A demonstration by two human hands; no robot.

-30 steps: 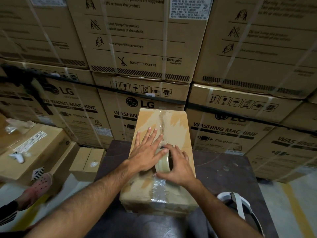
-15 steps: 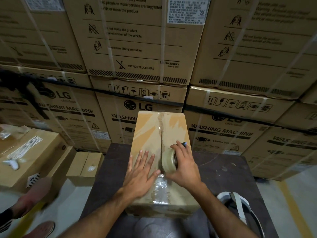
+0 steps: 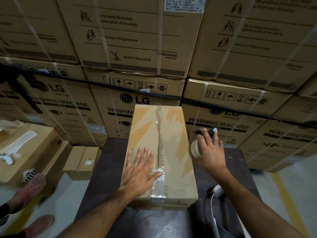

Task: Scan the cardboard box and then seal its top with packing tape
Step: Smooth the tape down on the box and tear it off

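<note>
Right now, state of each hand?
Left hand: open, flat on the cardboard box top, thumb by the taped seam.
Right hand: closed around the packing tape roll, off the box's right edge.

This was a warehouse or stockroom for appliances. A wall of large strapped cartons (image 3: 130,40) filled the background, stacked at least two high, printed with "LG", "WASHING MACHINE", handling pictograms and "DO NOT TRUCK HERE". Smaller cardboard boxes (image 3: 80,158) sat on the bare concrete floor (image 3: 295,191), which carried a painted yellow line (image 3: 283,194). A dark counter (image 3: 109,169) stood in front of the stacks as a packing spot
</note>
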